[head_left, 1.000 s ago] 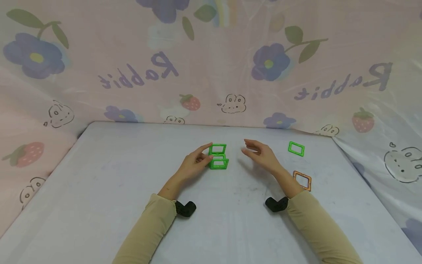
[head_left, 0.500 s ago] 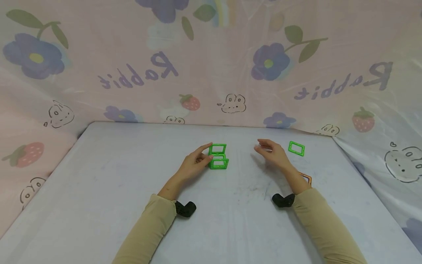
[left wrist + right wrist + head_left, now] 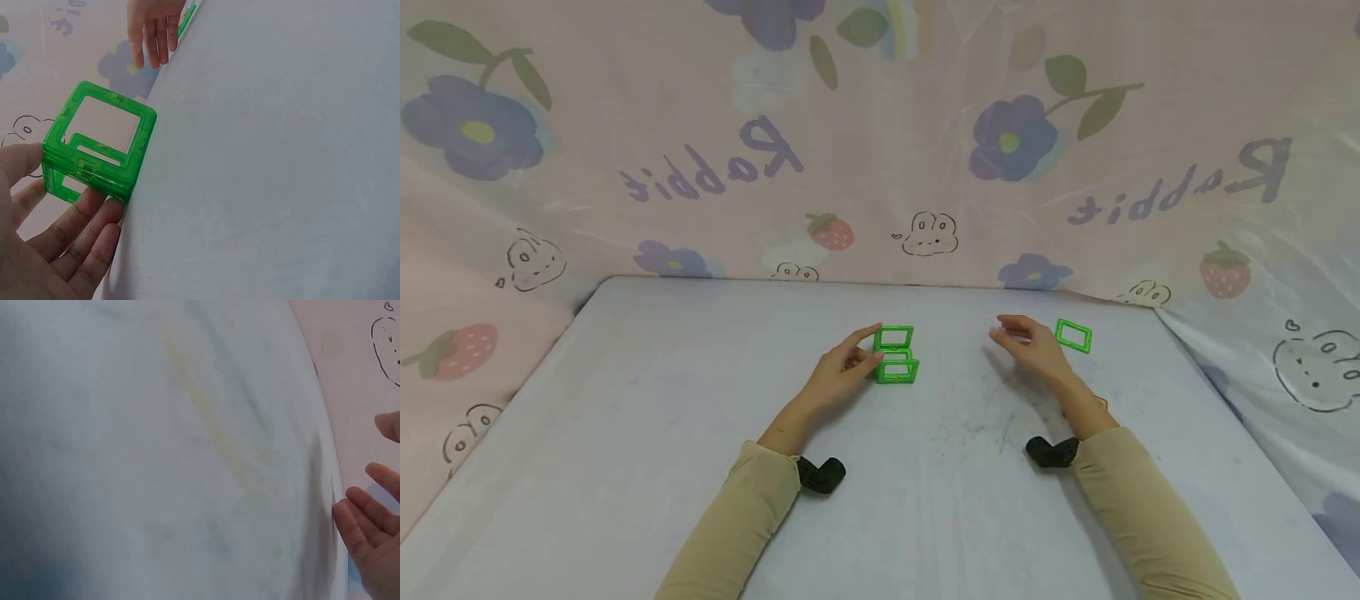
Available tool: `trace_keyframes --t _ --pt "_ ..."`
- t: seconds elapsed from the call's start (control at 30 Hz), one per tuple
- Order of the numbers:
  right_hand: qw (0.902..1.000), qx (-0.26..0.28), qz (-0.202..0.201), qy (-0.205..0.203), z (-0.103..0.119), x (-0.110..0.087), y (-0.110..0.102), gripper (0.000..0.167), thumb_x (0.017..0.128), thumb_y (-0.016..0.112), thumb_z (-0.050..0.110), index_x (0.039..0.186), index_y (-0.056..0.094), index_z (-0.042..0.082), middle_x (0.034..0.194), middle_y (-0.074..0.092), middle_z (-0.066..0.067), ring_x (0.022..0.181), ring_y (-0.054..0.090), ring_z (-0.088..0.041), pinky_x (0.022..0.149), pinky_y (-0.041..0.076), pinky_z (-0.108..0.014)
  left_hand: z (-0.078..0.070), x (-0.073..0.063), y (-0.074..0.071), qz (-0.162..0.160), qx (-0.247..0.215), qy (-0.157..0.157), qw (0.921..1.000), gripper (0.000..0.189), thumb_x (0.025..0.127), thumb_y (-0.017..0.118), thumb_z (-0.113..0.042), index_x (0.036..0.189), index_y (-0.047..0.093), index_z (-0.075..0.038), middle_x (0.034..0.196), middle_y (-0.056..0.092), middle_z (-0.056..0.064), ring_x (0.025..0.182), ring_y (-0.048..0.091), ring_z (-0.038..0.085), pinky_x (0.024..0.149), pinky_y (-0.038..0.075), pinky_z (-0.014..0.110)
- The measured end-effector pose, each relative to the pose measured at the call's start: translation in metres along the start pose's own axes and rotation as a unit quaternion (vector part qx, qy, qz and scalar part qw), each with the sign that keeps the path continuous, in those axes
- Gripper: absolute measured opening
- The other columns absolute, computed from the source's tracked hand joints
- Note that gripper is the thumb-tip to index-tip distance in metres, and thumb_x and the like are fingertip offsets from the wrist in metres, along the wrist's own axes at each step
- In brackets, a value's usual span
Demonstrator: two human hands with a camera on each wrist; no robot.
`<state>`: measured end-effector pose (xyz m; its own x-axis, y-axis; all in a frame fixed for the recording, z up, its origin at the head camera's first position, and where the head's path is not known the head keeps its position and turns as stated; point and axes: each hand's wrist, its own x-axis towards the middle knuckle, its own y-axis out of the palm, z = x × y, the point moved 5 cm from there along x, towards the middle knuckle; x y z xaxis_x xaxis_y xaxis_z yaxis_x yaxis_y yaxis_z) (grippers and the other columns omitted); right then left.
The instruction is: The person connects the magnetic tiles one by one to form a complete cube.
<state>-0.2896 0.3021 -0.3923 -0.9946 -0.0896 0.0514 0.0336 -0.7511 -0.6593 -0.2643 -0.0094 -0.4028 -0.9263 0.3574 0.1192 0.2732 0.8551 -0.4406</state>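
My left hand [image 3: 837,372] holds a small box-like build of green magnetic tiles [image 3: 85,165] by its left side, thumb near the front and index finger at the back. The tiles are square open frames joined at their edges, with one flat between two raised ones in the head view. My right hand [image 3: 1032,346] hovers over the table to the right, fingers loosely bent and holding nothing. Just beyond it lies a single green magnetic tile [image 3: 1075,325]. An orange magnetic tile [image 3: 1103,403] lies mostly hidden under the right forearm.
The white-covered table [image 3: 700,500] ends at the back against a patterned cloth [image 3: 865,167] with flowers and rabbits. Dark wrist devices [image 3: 822,475] sit at both cuffs.
My right hand has moved to the right, away from the green build and closer to the loose green tile; its forearm now covers most of the orange tile. My left hand stays put.
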Motion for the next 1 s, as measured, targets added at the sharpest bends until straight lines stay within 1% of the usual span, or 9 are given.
trace_keyframes --t 0.2,0.37,0.53,0.67,0.8,0.93,1.0 --pt "0.9995 0.005 0.001 0.032 -0.006 -0.002 -0.005 0.059 0.097 0.054 0.037 0.142 0.042 0.0 0.142 0.043 -0.026 0.131 0.041 -0.042 0.103 0.037 -0.054 -0.002 -0.002 -0.001 0.004 -0.007 0.005 1.0 0.051 0.098 0.056 -0.022 0.146 0.041 -0.016 0.095 0.069 0.012 0.078 0.059 0.017 0.071 0.043 0.026" --pt "0.9987 0.003 -0.011 0.049 -0.013 -0.003 -0.01 0.062 0.097 0.054 0.041 0.143 0.041 0.002 0.143 0.042 -0.026 0.132 0.04 -0.041 0.105 0.036 -0.054 -0.001 -0.001 -0.001 0.004 -0.01 0.002 0.9999 0.05 0.098 0.056 -0.022 0.146 0.041 -0.017 0.095 0.069 0.011 0.078 0.058 0.016 0.071 0.043 0.026" --pt "0.9974 0.001 -0.038 0.062 -0.02 -0.002 -0.014 0.061 0.096 0.055 0.039 0.142 0.043 0.001 0.145 0.039 -0.027 0.133 0.038 -0.043 0.106 0.035 -0.053 0.001 -0.001 0.001 0.005 -0.01 -0.005 0.9999 0.049 0.099 0.055 -0.023 0.146 0.042 -0.02 0.096 0.069 0.01 0.079 0.058 0.015 0.073 0.044 0.027" --pt "0.9954 -0.003 -0.058 0.076 -0.025 -0.003 -0.017 0.061 0.096 0.055 0.039 0.142 0.042 0.002 0.149 0.034 -0.027 0.136 0.033 -0.044 0.107 0.033 -0.055 0.002 0.0 0.001 0.006 -0.012 -0.005 0.9999 0.049 0.099 0.054 -0.023 0.146 0.041 -0.019 0.097 0.068 0.011 0.08 0.058 0.017 0.074 0.044 0.027" --pt "0.9935 -0.006 -0.078 0.082 -0.028 -0.004 -0.022 0.063 0.095 0.056 0.039 0.143 0.041 0.002 0.152 0.028 -0.027 0.139 0.026 -0.046 0.109 0.027 -0.059 0.002 0.0 0.001 0.006 -0.012 -0.003 0.9999 0.049 0.099 0.054 -0.023 0.146 0.041 -0.018 0.096 0.068 0.011 0.08 0.059 0.018 0.074 0.044 0.027" --pt "0.9926 -0.013 -0.096 0.073 -0.028 -0.005 -0.027 0.064 0.094 0.058 0.034 0.143 0.04 -0.002 0.151 0.027 -0.029 0.14 0.021 -0.046 0.111 0.021 -0.059 0.003 0.0 0.001 0.005 -0.011 -0.004 0.9999 0.049 0.099 0.054 -0.023 0.146 0.041 -0.019 0.095 0.068 0.01 0.079 0.058 0.016 0.074 0.044 0.027" --pt "0.9917 -0.019 -0.102 0.076 -0.028 -0.005 -0.029 0.064 0.094 0.058 0.033 0.144 0.038 -0.003 0.151 0.027 -0.03 0.14 0.019 -0.047 0.112 0.019 -0.06 0.003 0.0 0.001 0.005 -0.012 -0.004 0.9999 0.049 0.099 0.054 -0.023 0.146 0.041 -0.018 0.095 0.068 0.01 0.078 0.058 0.016 0.073 0.044 0.028"
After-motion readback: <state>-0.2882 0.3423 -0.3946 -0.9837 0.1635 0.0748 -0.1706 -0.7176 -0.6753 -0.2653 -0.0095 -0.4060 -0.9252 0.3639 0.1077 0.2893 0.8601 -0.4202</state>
